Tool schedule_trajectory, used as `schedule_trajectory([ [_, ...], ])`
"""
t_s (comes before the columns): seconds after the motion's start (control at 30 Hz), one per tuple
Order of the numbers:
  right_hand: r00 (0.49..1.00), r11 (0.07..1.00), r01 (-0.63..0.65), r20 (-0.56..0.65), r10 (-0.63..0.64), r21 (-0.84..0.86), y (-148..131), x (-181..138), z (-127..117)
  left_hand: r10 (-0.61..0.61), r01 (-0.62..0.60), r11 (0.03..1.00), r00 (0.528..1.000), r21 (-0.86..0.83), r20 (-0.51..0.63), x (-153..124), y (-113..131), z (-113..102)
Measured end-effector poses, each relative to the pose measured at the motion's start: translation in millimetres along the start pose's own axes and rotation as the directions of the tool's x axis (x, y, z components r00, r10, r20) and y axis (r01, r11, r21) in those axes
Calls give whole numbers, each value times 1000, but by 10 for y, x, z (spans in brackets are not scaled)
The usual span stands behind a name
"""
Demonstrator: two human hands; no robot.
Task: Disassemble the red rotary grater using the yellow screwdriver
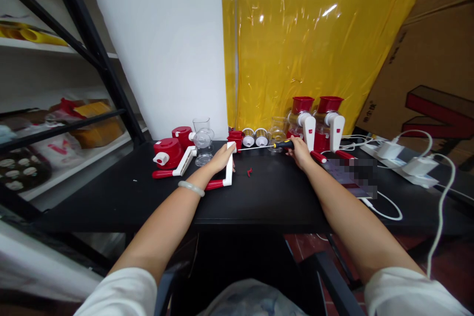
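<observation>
My left hand (221, 156) grips a white crank handle (229, 172) with a red grip, held near the middle of the black table. In my right hand (299, 152) is a screwdriver (283, 144) with a black and yellow handle, its long shaft pointing left. The shaft's tip meets the upper end of the crank handle. A small red part (249, 172) lies on the table between my hands. Behind it stand a red hopper (235, 139) and two drum graters (255, 137). To the left are red grater bases (168, 153), another crank handle (184, 161) and clear plastic housings (203, 140).
Two assembled rotary graters (303, 123) stand at the back right, before a yellow plastic sheet (296, 39). A tablet (348, 177), power strips (403, 165) and white cables lie on the right. A shelf rack (89, 44) rises at the left.
</observation>
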State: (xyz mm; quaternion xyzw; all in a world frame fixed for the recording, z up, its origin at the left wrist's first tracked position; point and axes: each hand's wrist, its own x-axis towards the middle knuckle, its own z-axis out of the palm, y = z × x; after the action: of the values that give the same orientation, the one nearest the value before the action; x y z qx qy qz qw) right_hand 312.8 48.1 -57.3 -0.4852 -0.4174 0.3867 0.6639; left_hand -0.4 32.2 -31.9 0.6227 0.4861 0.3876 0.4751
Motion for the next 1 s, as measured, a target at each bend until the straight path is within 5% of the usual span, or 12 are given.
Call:
schedule_trajectory([
  [1.0, 1000, 1000, -24, -6, 24, -12, 14, 52, -31, -1, 2, 999, 1000, -43, 26, 48, -59, -1],
])
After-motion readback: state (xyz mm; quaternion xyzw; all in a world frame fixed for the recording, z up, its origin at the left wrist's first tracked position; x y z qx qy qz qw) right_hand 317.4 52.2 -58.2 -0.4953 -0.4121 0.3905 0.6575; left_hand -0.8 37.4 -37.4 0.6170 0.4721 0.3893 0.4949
